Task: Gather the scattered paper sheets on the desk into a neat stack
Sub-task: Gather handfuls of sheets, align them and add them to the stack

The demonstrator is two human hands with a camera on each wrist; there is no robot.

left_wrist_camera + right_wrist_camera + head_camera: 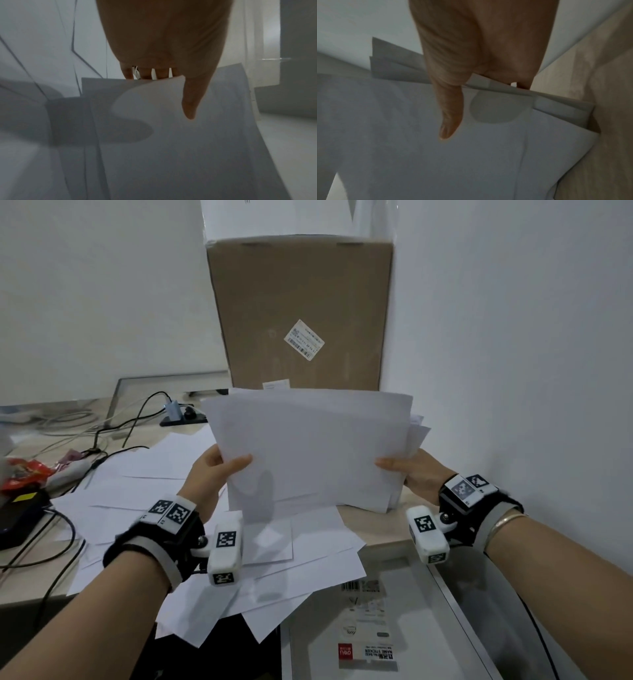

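I hold a bundle of white paper sheets upright above the desk, its edges uneven. My left hand grips the bundle's left side, thumb on the front and fingers behind. My right hand grips its right side the same way. In the left wrist view the thumb lies across the bundle; in the right wrist view the thumb presses the top sheet of the bundle. Several loose sheets lie scattered and overlapping on the desk below, some hanging over the front edge.
A tall cardboard box stands right behind the bundle against the wall. Cables, a power strip, a red wrapper and a black device crowd the left. A white box with labels sits front right.
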